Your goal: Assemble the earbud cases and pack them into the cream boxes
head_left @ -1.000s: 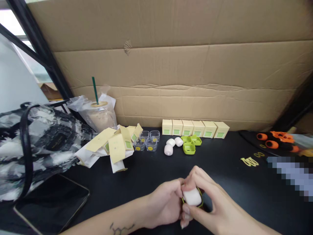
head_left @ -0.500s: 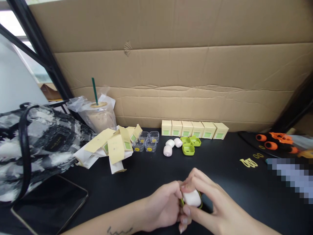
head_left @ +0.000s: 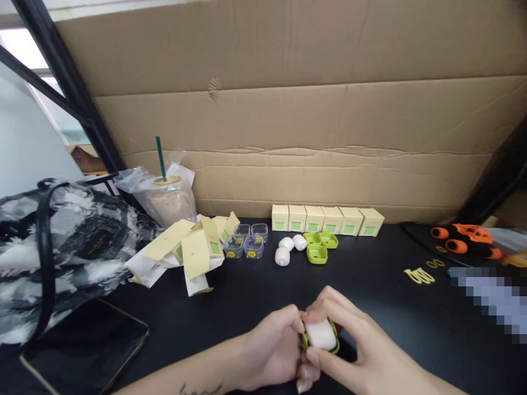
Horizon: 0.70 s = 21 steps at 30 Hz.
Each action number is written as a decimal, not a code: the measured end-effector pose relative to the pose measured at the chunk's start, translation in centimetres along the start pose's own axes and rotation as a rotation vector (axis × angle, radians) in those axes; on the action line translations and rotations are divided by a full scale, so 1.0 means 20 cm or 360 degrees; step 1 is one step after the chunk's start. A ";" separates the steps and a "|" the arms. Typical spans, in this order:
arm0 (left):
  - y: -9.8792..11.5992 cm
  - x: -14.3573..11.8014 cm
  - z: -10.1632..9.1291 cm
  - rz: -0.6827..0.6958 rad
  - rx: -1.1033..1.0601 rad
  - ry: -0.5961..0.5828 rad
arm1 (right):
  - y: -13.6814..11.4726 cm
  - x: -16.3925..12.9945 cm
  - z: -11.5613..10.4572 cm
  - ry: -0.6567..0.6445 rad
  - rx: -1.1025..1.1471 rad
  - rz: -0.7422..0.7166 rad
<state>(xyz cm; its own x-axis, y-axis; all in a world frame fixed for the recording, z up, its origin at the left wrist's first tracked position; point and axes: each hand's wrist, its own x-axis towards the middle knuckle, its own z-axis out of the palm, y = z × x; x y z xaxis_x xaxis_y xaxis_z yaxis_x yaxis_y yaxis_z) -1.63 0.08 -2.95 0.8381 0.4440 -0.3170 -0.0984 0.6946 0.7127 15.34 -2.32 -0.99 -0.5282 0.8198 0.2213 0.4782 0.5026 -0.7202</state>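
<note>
White piece: small white soft block (head_left: 320,335) sits low in the middle, just above the surface (head_left: 391,307); a green case (head_left: 335,345) shows as a thin rim around it
Left hand: left hand (head_left: 274,351) holds the block from the left side; its fingers (head_left: 294,321) pinch the white block and the green rim
Right hand: right hand (head_left: 362,351) curls over from the right; its fingers (head_left: 329,304) press on the top edge of the block
Doing it well: I think both hands should push evenly, so the block goes in straight and flat; squeeze gently
Farther back: more white blocks (head_left: 288,248) lie beside open green cases (head_left: 319,246); clear tubs (head_left: 247,240) are just left of them
Back row: small yellow boxes (head_left: 327,219) stand in a line, against the cardboard wall (head_left: 288,109)
Left side: flat box sheets (head_left: 193,247), iced drink (head_left: 168,195), patterned bag (head_left: 61,241)
</note>
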 end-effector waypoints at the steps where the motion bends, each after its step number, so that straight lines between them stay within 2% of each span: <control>1: 0.00 0.00 0.00 0.0000 0.0001 -0.0005 | 0.00 0.00 0.00 0.0009 -0.0005 0.0001; 5: -0.01 0.00 -0.01 0.0035 0.0002 -0.0005 | 0.00 -0.01 0.00 0.0008 -0.0007 -0.0013; 11: -0.03 0.02 -0.05 0.0088 -0.0001 0.0067 | 0.05 -0.02 -0.01 0.0006 0.0272 0.0115; 13: -0.01 0.01 -0.05 0.0105 0.0127 0.0112 | 0.07 -0.01 0.00 0.0022 0.0392 0.0196; 15: 0.03 -0.01 -0.05 0.0182 0.0504 0.0164 | 0.10 -0.01 0.02 0.0080 0.0533 0.0216; 17: 0.10 -0.04 -0.05 0.0383 0.1123 0.0360 | 0.12 0.00 0.04 0.0235 0.0675 0.0176; 18: 0.15 -0.06 -0.05 0.0570 0.1545 0.0630 | 0.14 0.01 0.05 0.0339 0.0754 0.0151; 21: 0.28 -0.14 -0.10 0.0873 0.2050 0.1221 | 0.17 0.03 0.05 0.0609 0.0964 0.0138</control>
<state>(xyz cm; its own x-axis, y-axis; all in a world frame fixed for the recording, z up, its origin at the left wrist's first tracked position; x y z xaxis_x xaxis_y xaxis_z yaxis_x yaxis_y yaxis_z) -5.62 3.88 0.59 0.3601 0.9108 0.2019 0.5485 -0.3818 0.7439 15.98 -0.37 -4.01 -0.1701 0.9443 0.2816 -0.0246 0.2816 -0.9592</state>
